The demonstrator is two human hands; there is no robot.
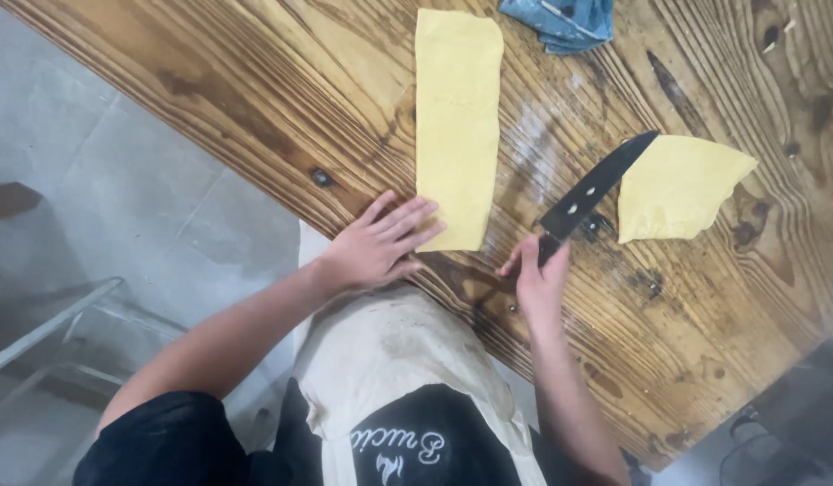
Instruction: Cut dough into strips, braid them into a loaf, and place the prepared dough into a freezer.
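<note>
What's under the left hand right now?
The left hand lies flat, fingers on the near end of the long yellow dough strip, on the wooden table. Whatever is under the palm is covered. The right hand holds the knife.

On the table (255,117), the long dough strip (457,126) lies left of the knife (596,189), the smaller piece (677,184) right.

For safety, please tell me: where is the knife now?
In the head view, the knife is in the right hand, between the long yellow sheet and the smaller yellow piece.
</note>
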